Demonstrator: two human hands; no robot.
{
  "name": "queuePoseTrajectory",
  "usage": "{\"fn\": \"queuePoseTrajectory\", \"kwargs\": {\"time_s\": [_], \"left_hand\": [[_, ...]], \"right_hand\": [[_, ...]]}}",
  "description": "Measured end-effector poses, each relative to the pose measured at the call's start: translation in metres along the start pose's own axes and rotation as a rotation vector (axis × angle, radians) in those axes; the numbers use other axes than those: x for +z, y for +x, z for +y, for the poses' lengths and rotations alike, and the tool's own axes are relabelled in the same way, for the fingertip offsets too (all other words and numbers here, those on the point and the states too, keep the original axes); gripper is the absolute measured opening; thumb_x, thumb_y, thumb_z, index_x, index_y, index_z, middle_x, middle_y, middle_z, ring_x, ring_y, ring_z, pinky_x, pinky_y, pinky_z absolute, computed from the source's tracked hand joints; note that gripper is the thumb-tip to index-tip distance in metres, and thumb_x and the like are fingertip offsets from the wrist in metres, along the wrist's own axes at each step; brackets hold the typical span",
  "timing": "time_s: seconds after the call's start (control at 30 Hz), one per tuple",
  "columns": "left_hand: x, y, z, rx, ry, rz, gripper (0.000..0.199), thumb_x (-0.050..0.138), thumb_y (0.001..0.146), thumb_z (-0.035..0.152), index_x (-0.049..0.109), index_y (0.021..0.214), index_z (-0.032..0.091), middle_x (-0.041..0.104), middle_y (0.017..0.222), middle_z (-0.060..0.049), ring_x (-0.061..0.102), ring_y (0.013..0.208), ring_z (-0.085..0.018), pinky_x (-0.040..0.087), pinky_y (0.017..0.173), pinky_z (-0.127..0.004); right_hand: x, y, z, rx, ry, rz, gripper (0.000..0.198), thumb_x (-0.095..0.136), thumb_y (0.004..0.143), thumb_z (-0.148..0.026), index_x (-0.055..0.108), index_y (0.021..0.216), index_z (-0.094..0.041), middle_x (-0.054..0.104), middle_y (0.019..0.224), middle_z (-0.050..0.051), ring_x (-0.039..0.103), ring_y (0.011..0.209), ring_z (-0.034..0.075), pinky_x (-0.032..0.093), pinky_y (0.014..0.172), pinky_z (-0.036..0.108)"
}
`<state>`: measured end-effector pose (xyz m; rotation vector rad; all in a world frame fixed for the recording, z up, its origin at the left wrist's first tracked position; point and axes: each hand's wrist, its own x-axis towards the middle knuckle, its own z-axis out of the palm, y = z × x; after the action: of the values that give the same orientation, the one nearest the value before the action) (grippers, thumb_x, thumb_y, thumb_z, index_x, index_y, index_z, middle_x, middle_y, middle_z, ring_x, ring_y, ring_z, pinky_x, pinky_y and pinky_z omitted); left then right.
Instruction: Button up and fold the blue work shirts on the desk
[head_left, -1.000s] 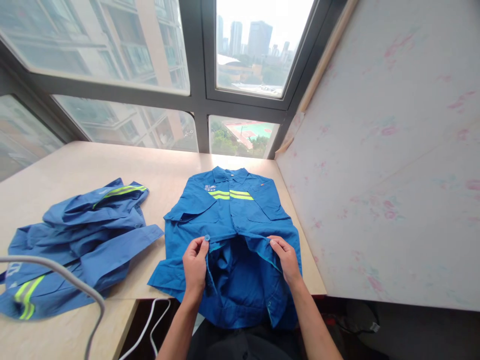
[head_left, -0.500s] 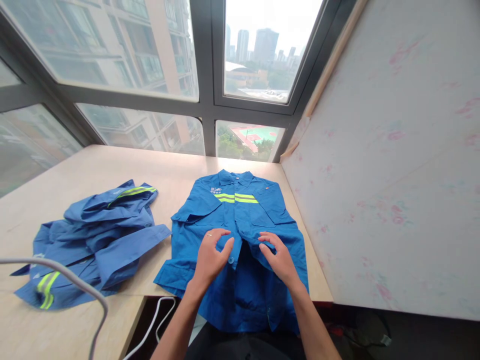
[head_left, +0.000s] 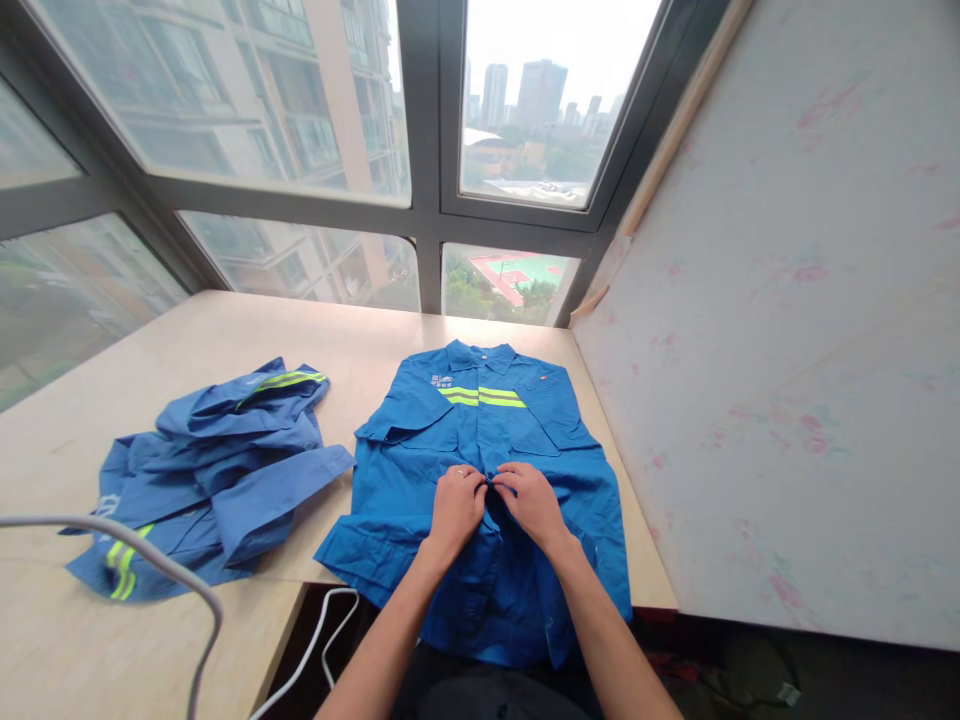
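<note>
A blue work jacket [head_left: 420,480] with yellow-green reflective stripes lies spread on the wooden tabletop, its collar toward the window. My left hand [head_left: 459,508] pinches the left front edge of the jacket near the middle of its front. Close beside it, my right hand [head_left: 531,500] pinches the right front edge, so the fingertips of both hands almost meet. The fingers hide the small spot they grip. Above the hands the front lies closed up to the collar. Below them the jacket hangs over the table's front edge.
A second blue jacket [head_left: 232,470] lies crumpled on the wooden tabletop [head_left: 360,325] at the left. A grey cable [head_left: 180,570] arcs across the lower left, and a white cable [head_left: 307,635] hangs by the table's edge. A flowered wall panel [head_left: 787,350] bounds the right side.
Both hands have moved together and slightly forward, from open and apart over the jacket to pinching its front edges. The gap between the front edges has narrowed.
</note>
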<state>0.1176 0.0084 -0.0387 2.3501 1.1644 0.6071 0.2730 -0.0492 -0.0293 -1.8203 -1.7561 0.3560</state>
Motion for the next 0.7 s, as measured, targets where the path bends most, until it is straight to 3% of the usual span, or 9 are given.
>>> {"fn": "queuePoseTrajectory", "kwargs": {"time_s": [0.17, 0.43, 0.7], "left_hand": [[0.004, -0.001, -0.002, 0.024, -0.055, 0.035, 0.016, 0.056, 0.088, 0.009, 0.069, 0.087, 0.019, 0.071, 0.093, -0.008, 0.061, 0.093, -0.022, 0.047, 0.082, -0.036], [0.003, -0.002, 0.002, 0.052, -0.121, 0.069, 0.018, 0.049, 0.092, 0.012, 0.067, 0.09, 0.018, 0.07, 0.094, -0.008, 0.06, 0.092, -0.022, 0.047, 0.082, -0.036], [-0.01, -0.005, 0.009, 0.051, -0.102, 0.013, 0.018, 0.049, 0.092, 0.012, 0.064, 0.087, 0.02, 0.07, 0.094, -0.005, 0.059, 0.093, -0.022, 0.042, 0.079, -0.035]], "right_hand": [[-0.002, -0.006, 0.002, 0.015, 0.085, 0.04, 0.022, 0.054, 0.091, -0.014, 0.073, 0.093, -0.024, 0.074, 0.102, 0.007, 0.065, 0.099, 0.024, 0.049, 0.092, 0.04], [-0.003, -0.005, -0.003, -0.064, 0.223, 0.002, 0.021, 0.061, 0.089, -0.02, 0.072, 0.106, -0.026, 0.073, 0.112, 0.006, 0.064, 0.109, 0.023, 0.049, 0.099, 0.04], [-0.005, -0.005, -0.008, 0.057, 0.205, 0.045, 0.011, 0.06, 0.088, -0.018, 0.069, 0.087, -0.023, 0.075, 0.1, 0.007, 0.068, 0.101, 0.026, 0.05, 0.092, 0.04]]}}
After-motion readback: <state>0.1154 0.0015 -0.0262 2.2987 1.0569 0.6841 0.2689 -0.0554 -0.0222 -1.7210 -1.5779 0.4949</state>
